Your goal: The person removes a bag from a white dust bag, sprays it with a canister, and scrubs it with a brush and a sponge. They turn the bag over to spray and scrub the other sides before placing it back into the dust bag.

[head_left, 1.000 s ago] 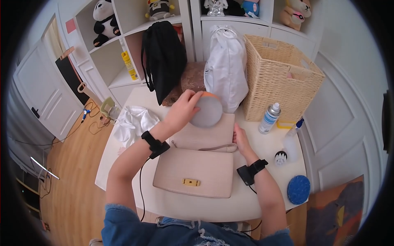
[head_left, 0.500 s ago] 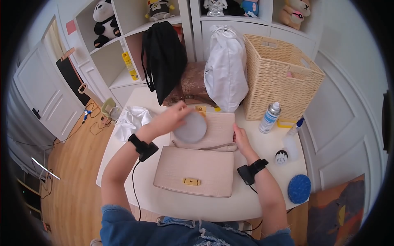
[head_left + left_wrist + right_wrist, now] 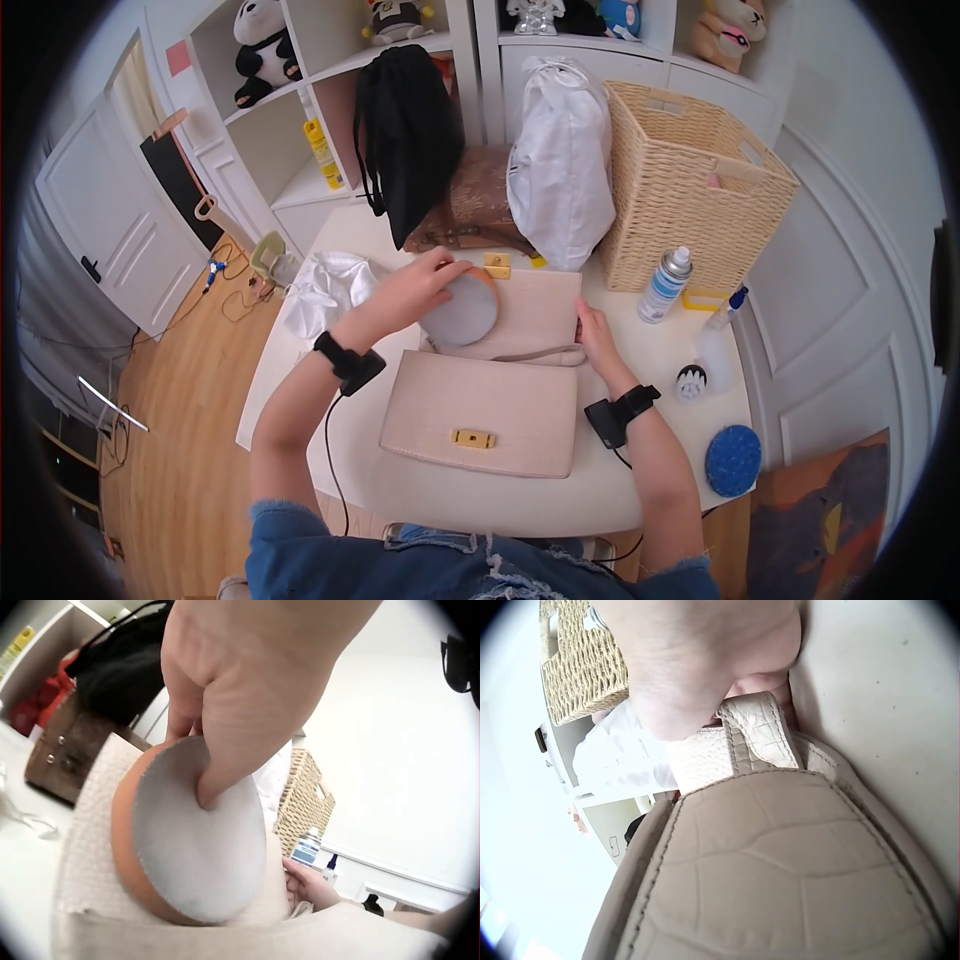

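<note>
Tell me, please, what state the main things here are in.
Beige crocodile-textured handbag: flap laid open
Round grey-and-orange pad: pinched by left hand
Blue-and-white cylindrical can: upright
Tall woven beige basket: upright, open-topped
White drawstring bag: neck gathered
White cloth: crumpled

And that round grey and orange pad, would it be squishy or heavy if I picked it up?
The round pad is probably squishy: its face seems to dip where the left hand presses. It may be light, since that hand alone pinches it by one side. Stood on its round edge, it might roll.
</note>
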The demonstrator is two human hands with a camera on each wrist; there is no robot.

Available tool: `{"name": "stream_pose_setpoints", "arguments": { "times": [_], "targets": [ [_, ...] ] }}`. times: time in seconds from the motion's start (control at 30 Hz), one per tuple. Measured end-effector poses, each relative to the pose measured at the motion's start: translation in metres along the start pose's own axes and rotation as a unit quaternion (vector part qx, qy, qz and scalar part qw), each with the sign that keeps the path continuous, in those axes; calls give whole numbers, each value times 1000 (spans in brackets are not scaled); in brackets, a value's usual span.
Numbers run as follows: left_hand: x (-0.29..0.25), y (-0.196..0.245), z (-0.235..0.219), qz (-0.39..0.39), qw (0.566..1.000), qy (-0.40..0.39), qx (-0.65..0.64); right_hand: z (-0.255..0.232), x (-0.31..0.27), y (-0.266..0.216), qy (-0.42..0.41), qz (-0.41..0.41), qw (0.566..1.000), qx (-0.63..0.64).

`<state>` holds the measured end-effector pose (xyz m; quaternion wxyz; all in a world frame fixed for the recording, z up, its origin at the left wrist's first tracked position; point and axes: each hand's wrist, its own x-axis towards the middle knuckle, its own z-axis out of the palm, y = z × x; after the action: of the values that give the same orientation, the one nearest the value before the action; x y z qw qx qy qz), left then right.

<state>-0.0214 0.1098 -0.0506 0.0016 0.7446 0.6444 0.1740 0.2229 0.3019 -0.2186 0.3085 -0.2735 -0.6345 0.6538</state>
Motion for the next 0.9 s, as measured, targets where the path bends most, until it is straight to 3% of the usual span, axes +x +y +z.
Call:
{"name": "stream_pose_setpoints", "arguments": {
  "times": [0.17, 0.23, 0.33, 0.47, 0.53, 0.57, 0.67, 0.73, 0.77, 0.83, 0.9],
  "targets": [
    [45, 30, 21, 85, 995, 59, 16, 1, -1, -6, -14, 10, 1000, 23],
    [63, 45, 27, 112, 980, 160, 36, -2, 0, -4, -3, 27, 999, 16],
    [82, 59, 28, 48, 975, 216, 0, 2, -3, -9, 12, 25, 1000, 13],
    [84, 50, 40, 56, 980, 190, -33, 1, 0, -5, 10, 48, 998, 38],
    [76, 45, 45, 114, 989, 24, -90, 10, 1, -5, 54, 13, 989, 140],
    [74, 45, 46, 113, 989, 23, -90, 11, -1, -9, 54, 14, 988, 141],
    [69, 41, 46, 108, 988, 43, -101, 7, -4, -13, 28, 39, 990, 136],
    [68, 31, 37, 71, 986, 136, -60, -3, 4, 0, 2, 45, 996, 82],
    [65, 27, 32, 71, 986, 136, -62, -1, 0, -5, 3, 46, 996, 82],
    [56, 17, 21, -21, 978, 192, -75, 4, -4, -15, 13, 38, 997, 63],
    [42, -2, 17, -36, 975, 205, -74, 3, -3, -14, 11, 39, 998, 54]
  ]
}}
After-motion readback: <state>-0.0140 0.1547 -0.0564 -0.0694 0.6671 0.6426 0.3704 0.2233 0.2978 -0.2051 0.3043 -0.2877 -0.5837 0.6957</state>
